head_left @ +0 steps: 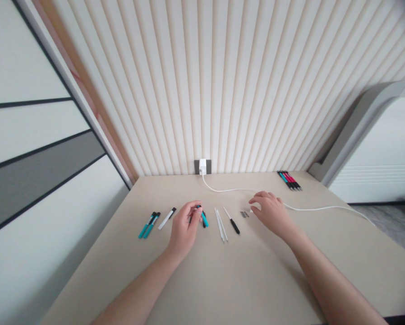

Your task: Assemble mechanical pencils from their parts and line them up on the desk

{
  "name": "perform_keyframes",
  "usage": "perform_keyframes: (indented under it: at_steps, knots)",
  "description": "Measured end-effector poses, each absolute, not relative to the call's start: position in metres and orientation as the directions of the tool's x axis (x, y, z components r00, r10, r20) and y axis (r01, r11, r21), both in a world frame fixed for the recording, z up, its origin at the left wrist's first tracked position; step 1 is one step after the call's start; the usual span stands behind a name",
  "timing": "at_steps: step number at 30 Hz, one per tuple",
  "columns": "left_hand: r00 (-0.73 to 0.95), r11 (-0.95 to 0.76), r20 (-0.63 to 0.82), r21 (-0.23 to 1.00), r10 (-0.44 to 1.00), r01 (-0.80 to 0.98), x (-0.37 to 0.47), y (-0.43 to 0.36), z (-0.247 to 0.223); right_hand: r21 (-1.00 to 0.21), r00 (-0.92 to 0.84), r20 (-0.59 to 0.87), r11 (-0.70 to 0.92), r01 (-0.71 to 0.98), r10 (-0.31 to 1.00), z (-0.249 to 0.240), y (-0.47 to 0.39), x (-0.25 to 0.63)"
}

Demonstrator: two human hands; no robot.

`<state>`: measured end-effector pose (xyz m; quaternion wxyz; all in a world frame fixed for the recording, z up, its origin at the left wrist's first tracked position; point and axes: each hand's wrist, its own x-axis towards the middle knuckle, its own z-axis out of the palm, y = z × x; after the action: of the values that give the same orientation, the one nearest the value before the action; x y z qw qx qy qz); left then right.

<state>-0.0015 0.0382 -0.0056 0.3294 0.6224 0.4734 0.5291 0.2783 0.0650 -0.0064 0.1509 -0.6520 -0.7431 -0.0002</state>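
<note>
From the head view, looking down on a pale counter (202, 280). Holding a teal barrel (205, 220) in the left hand (185, 225), grip pinched on its upper end between thumb and fingers. Cannot tell about contact with the counter below. Just beside it, a dark piece (204, 225), partly hidden. Holding out the right hand (270, 212), grip released, thumb and fingers parted near small grey pieces (244, 214); too small to make out, a tiny white bit (251, 211) by the thumb.

To the left of the left hand, two teal tubes (150, 226) with black ends, side by side, then a white strip (165, 220) with a black end. Between the hands, white refills (220, 225) close together, then a black tube (235, 226) with a thin white rod (226, 212) sticking out. Farther back, a white plug (203, 167) at the fluted wall (216, 90), with a white cable (229, 190) passing behind the right hand. At back right, a row of red and teal pens (290, 180).
</note>
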Motion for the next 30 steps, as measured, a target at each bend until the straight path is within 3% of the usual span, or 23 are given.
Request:
perform_keyframes:
  at_steps: [3,10,14,17,19,24,30]
  knots:
    - [-0.048,-0.235,0.239,0.969,0.97,0.082,0.001,0.04,-0.005,-0.171,-0.11,0.213,0.148,0.974,0.971,-0.01,0.065,0.278]
    - [-0.097,-0.13,0.121,0.988,0.988,-0.088,-0.002,0.047,-0.01,-0.181,-0.142,0.202,0.179,0.967,0.969,-0.015,0.067,0.277]
    - [-0.084,-0.073,0.054,0.965,0.995,-0.251,-0.002,0.049,-0.013,-0.389,-0.127,0.293,0.24,0.89,0.948,-0.006,0.067,0.271]
    - [-0.048,-0.017,0.0,0.933,0.999,-0.36,0.0,0.048,-0.011,-0.634,-0.105,0.307,0.285,0.719,0.946,0.002,0.061,0.258]
    - [-0.02,0.016,-0.027,0.91,0.999,-0.414,0.001,0.048,-0.009,-0.733,-0.129,0.288,0.306,0.608,0.949,0.003,0.055,0.246]
    - [0.063,0.058,-0.034,0.895,0.997,-0.442,0.004,0.045,-0.006,-0.824,-0.233,0.23,0.317,0.469,0.945,-0.008,0.044,0.221]
    - [0.107,0.083,-0.04,0.895,0.993,-0.438,0.005,0.043,-0.006,-0.891,-0.13,0.234,0.266,0.367,0.963,-0.018,0.046,0.218]
